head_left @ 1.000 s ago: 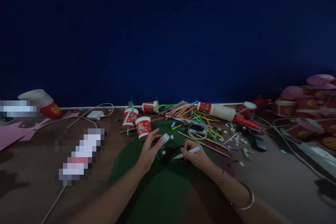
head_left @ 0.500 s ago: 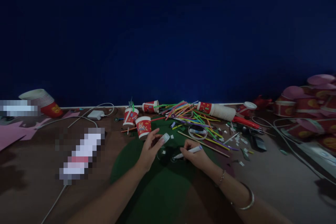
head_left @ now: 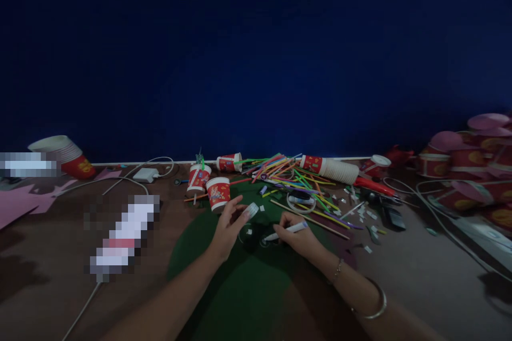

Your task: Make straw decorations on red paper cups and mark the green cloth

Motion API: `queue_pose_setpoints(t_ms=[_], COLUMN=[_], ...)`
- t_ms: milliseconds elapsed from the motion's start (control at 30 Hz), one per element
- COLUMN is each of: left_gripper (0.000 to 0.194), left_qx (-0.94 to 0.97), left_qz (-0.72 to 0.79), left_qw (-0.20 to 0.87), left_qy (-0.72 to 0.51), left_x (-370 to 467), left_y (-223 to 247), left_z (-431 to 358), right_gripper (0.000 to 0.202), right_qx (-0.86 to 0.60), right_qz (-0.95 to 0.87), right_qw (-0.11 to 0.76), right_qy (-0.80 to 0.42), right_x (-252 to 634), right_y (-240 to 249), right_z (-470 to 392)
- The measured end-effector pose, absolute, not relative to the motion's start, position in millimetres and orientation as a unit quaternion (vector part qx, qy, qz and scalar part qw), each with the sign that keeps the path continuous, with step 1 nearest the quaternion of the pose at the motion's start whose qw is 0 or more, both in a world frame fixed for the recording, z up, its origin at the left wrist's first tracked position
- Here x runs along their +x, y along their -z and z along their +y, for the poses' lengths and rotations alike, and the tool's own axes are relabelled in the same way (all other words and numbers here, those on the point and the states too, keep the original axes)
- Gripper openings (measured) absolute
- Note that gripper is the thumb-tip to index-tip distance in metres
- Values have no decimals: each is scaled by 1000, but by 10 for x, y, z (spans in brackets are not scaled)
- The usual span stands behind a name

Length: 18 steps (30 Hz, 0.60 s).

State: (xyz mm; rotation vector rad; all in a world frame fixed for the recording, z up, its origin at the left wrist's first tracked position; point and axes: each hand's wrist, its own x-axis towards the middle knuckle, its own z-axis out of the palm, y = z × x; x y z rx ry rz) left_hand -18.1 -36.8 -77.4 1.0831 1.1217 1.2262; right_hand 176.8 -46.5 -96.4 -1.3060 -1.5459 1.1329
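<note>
My right hand (head_left: 300, 240) is closed around a white marker (head_left: 294, 228). The marker's tip slants down to the left, by a small round piece (head_left: 264, 242) on dark green paper (head_left: 232, 287). My left hand (head_left: 227, 229) pinches a small whitish, ridged piece (head_left: 252, 210) between thumb and fingers; its kind is too small to make out. Between the hands lies a dark round patch with a pale rim, and on it rests a white scrap (head_left: 249, 232). Just beyond my left hand stands a red paper cup (head_left: 219, 195).
Coloured sticks (head_left: 280, 169) are heaped at the back. Stacked cups (head_left: 340, 170) lie on their side to their right, near a red-handled tool (head_left: 374, 186). White scraps (head_left: 362, 213) are scattered nearby. A cable (head_left: 84, 306) runs along the left; pink-topped cups (head_left: 460, 154) crowd the far right.
</note>
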Motion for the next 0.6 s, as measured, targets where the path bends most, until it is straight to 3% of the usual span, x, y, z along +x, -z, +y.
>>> queue_pose_setpoints(t_ms=[600], left_gripper=[53], left_qx=[463], left_qz=[479], left_qw=[541], left_qy=[-514], left_x=[-181], left_y=[754], left_z=[-374], right_gripper=[20], right_qx=[-515], right_qz=[-609], right_qw=[394], right_qy=[-457], right_x=[1773], right_y=[956], right_z=[-481])
